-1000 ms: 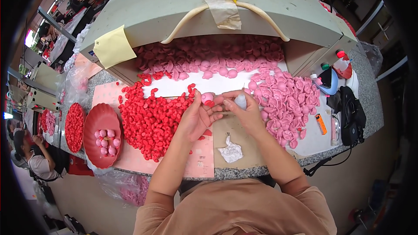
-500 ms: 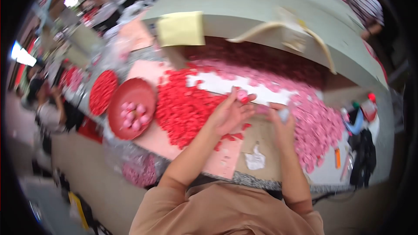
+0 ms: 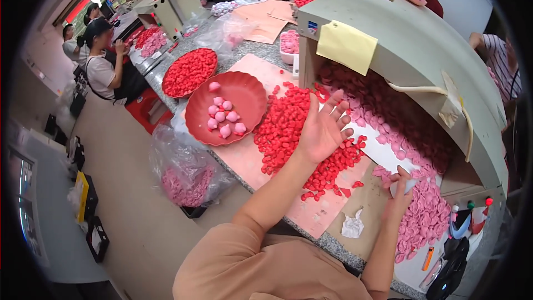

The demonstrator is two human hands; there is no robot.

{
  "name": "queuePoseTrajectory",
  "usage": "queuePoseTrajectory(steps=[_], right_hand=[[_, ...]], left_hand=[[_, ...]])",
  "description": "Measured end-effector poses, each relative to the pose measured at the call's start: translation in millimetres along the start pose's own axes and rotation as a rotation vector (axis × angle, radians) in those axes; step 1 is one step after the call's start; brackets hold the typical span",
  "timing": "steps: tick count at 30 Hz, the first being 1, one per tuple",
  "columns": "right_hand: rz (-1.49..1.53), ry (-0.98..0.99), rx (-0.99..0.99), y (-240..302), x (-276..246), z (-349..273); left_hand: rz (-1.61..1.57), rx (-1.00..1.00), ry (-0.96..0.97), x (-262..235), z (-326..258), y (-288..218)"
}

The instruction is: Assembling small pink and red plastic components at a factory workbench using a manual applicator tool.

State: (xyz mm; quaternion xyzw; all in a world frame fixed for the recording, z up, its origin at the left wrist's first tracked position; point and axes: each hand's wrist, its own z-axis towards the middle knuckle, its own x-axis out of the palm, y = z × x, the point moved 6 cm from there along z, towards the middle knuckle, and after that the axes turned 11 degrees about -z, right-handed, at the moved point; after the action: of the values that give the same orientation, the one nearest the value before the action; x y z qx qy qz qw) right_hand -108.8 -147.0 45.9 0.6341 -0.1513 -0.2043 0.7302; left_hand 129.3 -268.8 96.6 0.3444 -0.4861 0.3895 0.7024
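My left hand [image 3: 323,133] is raised palm up over a heap of small red pieces [image 3: 286,128], fingers spread with nothing in them. My right hand [image 3: 397,194] is curled around a small bluish-white thing [image 3: 408,186] whose kind I cannot make out. It sits at the edge of a pile of flat pink pieces [image 3: 425,219]. Left of the red heap, a red scalloped dish [image 3: 252,94] contains several round pink pieces [image 3: 220,116] with red bits. One pink ball [image 3: 214,86] appears apart from them near the far rim; I cannot tell whether it rests or is in the air.
A grey curved machine housing [image 3: 411,39] arches over the pink pieces. Another dish of red pieces [image 3: 189,72] stands beyond. A plastic bag [image 3: 191,172] sits low at left. A crumpled tissue [image 3: 352,225] and an orange lighter [image 3: 427,258] lie near. A seated person [image 3: 105,66] is at left.
The view has swung left. My left hand held a pink ball before; its fingers are now spread without it. A lone pink ball shows over the dish. The bluish-white thing stays in my right hand.
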Motion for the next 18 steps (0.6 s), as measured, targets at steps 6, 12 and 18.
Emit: queuePoseTrajectory(steps=[6,12,18], right_hand=[[-0.044,0.072,0.191,0.6,27.0,-4.6],[-0.011,-0.027,-0.01,16.1,-3.5,8.4],[0.081,-0.201,-0.053,26.2,-27.4,8.4]], left_hand=[[0.218,0.036,-0.027,3.4,-8.9,-14.4],[0.404,-0.05,-0.049,-14.4,3.9,15.2],[1.558,-0.157,-0.182,-37.2,-8.4,63.9]])
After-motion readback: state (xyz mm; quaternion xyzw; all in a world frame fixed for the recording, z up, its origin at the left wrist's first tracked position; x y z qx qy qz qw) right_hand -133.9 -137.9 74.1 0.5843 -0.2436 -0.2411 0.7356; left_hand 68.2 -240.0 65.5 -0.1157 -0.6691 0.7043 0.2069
